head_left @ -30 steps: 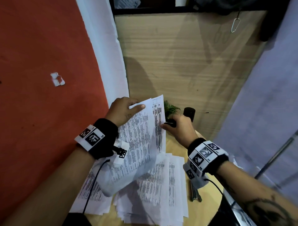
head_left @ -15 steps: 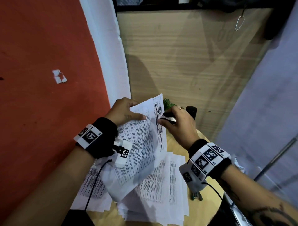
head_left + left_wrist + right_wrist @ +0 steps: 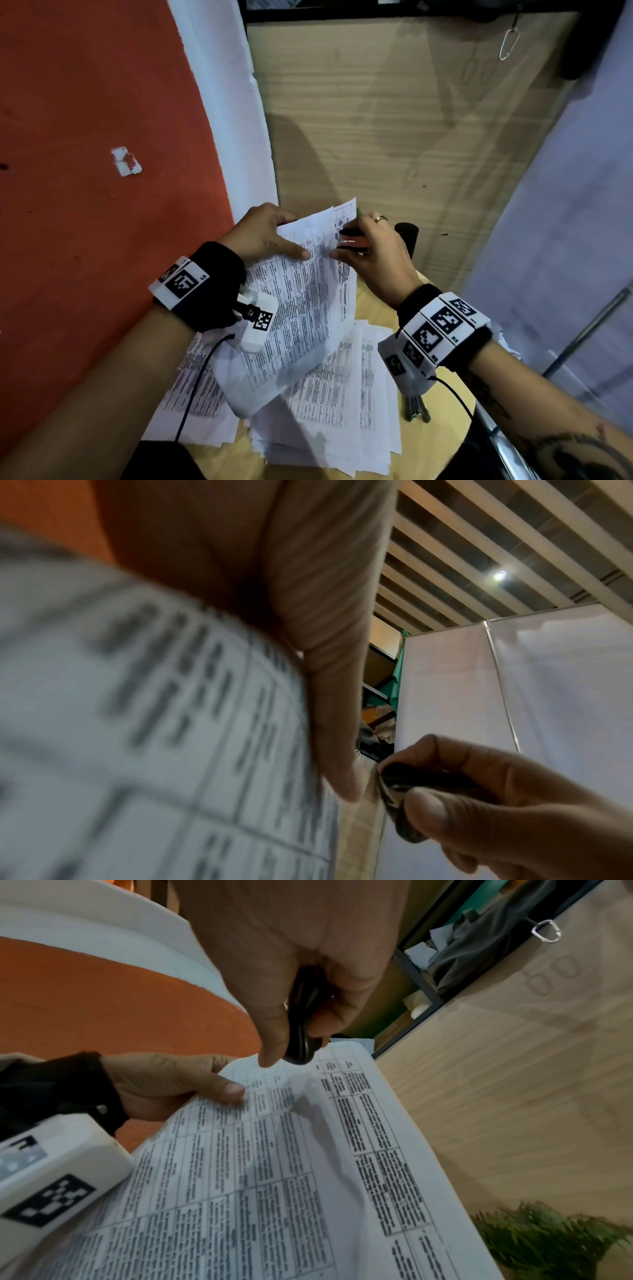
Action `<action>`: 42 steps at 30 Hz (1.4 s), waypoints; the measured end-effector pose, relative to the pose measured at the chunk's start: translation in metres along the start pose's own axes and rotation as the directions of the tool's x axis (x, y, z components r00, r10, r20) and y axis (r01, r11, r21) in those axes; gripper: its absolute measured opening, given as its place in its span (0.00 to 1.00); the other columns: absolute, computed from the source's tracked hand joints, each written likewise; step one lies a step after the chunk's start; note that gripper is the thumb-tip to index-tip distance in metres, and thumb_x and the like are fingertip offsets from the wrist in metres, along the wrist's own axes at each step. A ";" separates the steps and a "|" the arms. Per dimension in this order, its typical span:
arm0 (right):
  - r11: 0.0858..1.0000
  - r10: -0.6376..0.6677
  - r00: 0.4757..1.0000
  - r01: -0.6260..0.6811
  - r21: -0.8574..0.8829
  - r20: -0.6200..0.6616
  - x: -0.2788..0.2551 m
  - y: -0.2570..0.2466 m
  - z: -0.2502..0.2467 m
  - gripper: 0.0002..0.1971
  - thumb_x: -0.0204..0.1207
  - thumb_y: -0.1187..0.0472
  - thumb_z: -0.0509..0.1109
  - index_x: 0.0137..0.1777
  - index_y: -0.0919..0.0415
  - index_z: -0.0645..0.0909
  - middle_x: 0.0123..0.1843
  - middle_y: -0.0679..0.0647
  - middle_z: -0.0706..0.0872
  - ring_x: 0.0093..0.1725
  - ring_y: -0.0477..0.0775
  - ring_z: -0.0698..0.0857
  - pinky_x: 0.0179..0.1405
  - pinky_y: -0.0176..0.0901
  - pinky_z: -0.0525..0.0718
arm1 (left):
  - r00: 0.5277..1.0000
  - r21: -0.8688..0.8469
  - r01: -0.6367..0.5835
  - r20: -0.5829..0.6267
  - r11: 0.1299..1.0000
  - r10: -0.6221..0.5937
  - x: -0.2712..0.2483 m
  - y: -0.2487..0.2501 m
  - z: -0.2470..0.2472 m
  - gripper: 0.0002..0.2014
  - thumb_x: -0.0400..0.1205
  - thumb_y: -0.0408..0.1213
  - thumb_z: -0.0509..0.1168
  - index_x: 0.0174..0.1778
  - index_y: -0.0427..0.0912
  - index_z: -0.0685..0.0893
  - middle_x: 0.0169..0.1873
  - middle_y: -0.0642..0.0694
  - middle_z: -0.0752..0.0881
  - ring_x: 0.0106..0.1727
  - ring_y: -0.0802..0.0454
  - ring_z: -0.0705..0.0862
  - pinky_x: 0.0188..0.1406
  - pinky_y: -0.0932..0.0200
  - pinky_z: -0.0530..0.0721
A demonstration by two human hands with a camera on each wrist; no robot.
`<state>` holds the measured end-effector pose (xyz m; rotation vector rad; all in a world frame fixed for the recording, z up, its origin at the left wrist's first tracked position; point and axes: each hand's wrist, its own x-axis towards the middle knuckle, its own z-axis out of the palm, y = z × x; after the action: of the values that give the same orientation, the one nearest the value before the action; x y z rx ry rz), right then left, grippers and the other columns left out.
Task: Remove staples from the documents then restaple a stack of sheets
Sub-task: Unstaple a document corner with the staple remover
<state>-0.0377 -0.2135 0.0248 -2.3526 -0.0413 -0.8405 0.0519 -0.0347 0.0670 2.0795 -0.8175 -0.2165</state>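
My left hand (image 3: 291,236) holds a printed document (image 3: 301,308) up off the table, thumb pressed on the front of the page near its top edge. My right hand (image 3: 346,246) grips a black staple remover (image 3: 352,233) at the document's top right corner. In the right wrist view the staple remover (image 3: 303,1020) points down at the top margin of the document (image 3: 291,1177), close to the left hand (image 3: 164,1080). The left wrist view shows the staple remover (image 3: 428,777) pinched between thumb and fingers, beside the blurred document (image 3: 137,723). No staple is visible.
A loose pile of printed sheets (image 3: 335,394) covers the round wooden table (image 3: 448,411). A metal tool (image 3: 416,409) lies on it under my right wrist. A black cylinder (image 3: 407,233) and a green plant (image 3: 548,1240) stand behind the document. A wood panel is beyond, a red wall left.
My right hand has moved the staple remover up and left onto the document's top right corner. My left thumb has slid further across the page.
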 end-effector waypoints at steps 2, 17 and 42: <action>0.998 -0.057 0.998 0.057 0.011 0.004 0.000 -0.002 0.003 0.25 0.62 0.53 0.82 0.54 0.64 0.80 0.51 0.56 0.79 0.53 0.52 0.80 0.44 0.31 0.72 | 1.000 0.006 -0.005 0.006 1.000 0.005 -0.001 0.003 -0.001 0.10 0.63 0.31 0.82 0.37 0.41 0.89 0.37 0.38 0.91 0.35 0.49 0.87 0.48 0.36 0.87; 0.870 -0.462 0.886 0.446 -0.212 -0.031 0.001 -0.022 -0.002 0.24 0.54 0.64 0.79 0.53 0.70 0.84 0.47 0.65 0.85 0.40 0.64 0.87 0.30 0.45 0.83 | 0.995 -0.153 -0.103 -0.008 0.983 0.103 -0.001 0.019 0.006 0.19 0.60 0.37 0.78 0.46 0.37 0.89 0.36 0.40 0.91 0.35 0.53 0.85 0.43 0.53 0.83; 0.716 -0.571 0.819 0.531 -0.453 0.056 0.003 -0.030 -0.020 0.17 0.55 0.54 0.85 0.41 0.61 0.86 0.37 0.55 0.84 0.44 0.51 0.71 0.22 0.34 0.63 | 0.990 -0.233 -0.113 0.057 0.966 0.130 -0.006 0.028 0.007 0.13 0.61 0.24 0.74 0.39 0.40 0.87 0.31 0.48 0.90 0.34 0.56 0.83 0.36 0.66 0.82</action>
<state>-0.0534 -0.2014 0.0555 -2.7815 -0.6092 -1.3647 0.0305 -0.0471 0.0837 1.8074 -0.9157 -0.3053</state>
